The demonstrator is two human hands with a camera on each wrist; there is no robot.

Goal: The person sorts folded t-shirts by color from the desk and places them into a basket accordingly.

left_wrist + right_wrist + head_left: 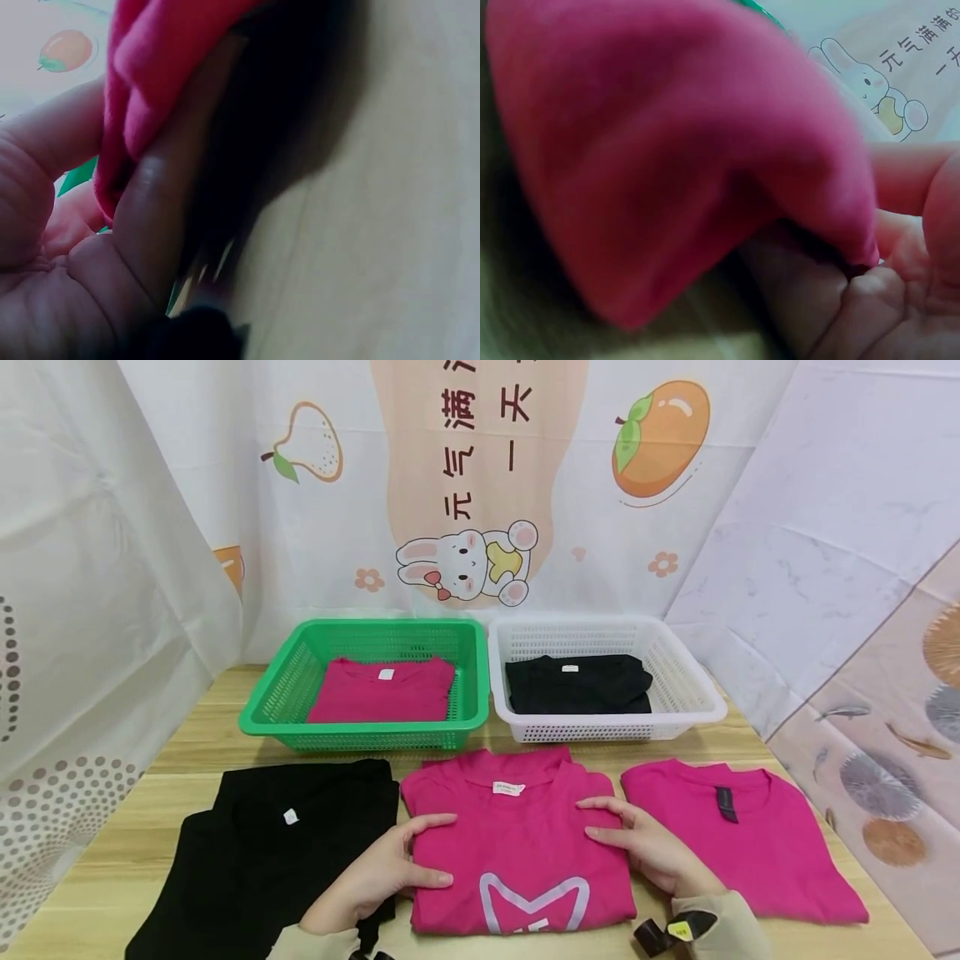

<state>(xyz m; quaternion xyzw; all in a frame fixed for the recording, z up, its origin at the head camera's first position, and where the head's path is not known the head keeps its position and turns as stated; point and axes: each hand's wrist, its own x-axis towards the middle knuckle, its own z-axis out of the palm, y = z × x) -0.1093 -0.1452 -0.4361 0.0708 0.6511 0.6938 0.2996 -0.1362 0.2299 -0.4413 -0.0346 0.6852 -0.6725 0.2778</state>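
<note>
At a wood-grained table (112, 881), left hand (392, 862) and right hand (651, 843) grip a soft, squarish folded pink shirt (521, 839).

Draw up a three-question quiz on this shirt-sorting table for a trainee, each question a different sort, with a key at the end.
1. Which shirt do the left grip and the right grip hold?
A) the black shirt on the table
B) the middle pink shirt with the white print
C) the pink shirt with the black label

2. True or false: in the head view, the green basket stands to the left of the white basket.

3. Fill in the colour: the folded shirt inside the white basket is ____.

Key: 1. B. 2. True. 3. Black.
</note>
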